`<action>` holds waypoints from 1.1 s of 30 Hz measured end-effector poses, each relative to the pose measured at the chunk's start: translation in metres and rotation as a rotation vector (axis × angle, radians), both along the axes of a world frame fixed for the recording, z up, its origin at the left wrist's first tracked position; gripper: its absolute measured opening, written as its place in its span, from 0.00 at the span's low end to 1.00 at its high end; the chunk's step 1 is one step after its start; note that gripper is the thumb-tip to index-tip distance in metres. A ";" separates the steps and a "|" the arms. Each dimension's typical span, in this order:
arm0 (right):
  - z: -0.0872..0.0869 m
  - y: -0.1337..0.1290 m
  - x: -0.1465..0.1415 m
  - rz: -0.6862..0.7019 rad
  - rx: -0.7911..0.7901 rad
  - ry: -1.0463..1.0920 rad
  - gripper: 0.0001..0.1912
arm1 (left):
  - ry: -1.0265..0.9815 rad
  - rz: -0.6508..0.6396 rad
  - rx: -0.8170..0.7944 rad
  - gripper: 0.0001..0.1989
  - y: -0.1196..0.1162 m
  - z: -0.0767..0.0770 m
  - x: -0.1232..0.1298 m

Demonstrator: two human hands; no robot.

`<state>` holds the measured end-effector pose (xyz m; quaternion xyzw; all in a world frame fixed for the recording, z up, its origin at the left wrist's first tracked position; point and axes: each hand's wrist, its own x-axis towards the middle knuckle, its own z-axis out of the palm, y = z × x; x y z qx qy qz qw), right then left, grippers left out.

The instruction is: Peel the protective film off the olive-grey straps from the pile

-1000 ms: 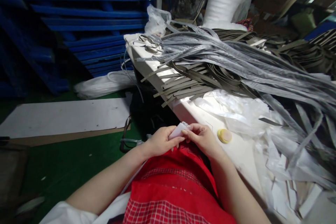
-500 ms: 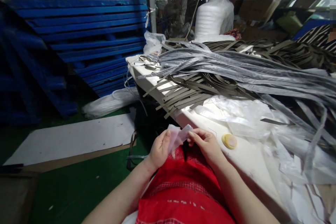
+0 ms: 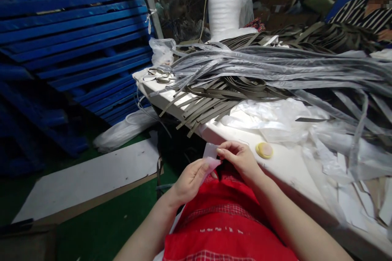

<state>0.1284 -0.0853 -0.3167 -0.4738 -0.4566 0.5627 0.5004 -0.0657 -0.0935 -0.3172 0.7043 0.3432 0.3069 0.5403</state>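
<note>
My left hand (image 3: 192, 178) is closed around a thin, pale pinkish translucent sheet that looks like a small plastic bag (image 3: 210, 164), held just above my lap. With thumb and fingers pinched, my right hand (image 3: 237, 155) grips the upper right edge of a whitish flap (image 3: 210, 149) standing up beside it; whether flap and bag are one piece I cannot tell. Both hands are over the red apron (image 3: 226, 216), close to the table's front edge. On the white table (image 3: 288, 167), to the right of my right hand, sits a round yellow disc-shaped thing (image 3: 264, 150) with a pale top.
Long grey-brown straps (image 3: 211, 110) and plastic-wrapped strips (image 3: 260, 65) cover the table's far side. Crumpled clear plastic (image 3: 269, 120) lies nearer. Blue pallets (image 3: 92, 49) are stacked at left. A white board (image 3: 92, 181) lies on the green floor. A person in a striped top (image 3: 352, 14) is at far right.
The view has turned a little to the right. The pinkish sheet has been folded over toward the right, and the whitish flap now stands upright between my hands.
</note>
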 end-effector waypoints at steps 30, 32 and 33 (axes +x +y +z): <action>-0.010 -0.005 -0.003 -0.006 0.110 0.021 0.20 | 0.061 -0.053 0.146 0.27 -0.013 0.010 0.013; -0.008 -0.006 0.000 -0.032 0.124 0.011 0.18 | 0.036 0.001 0.129 0.26 -0.012 0.008 0.013; -0.007 -0.007 0.002 -0.041 0.142 -0.001 0.17 | 0.027 0.030 0.126 0.25 -0.011 0.006 0.012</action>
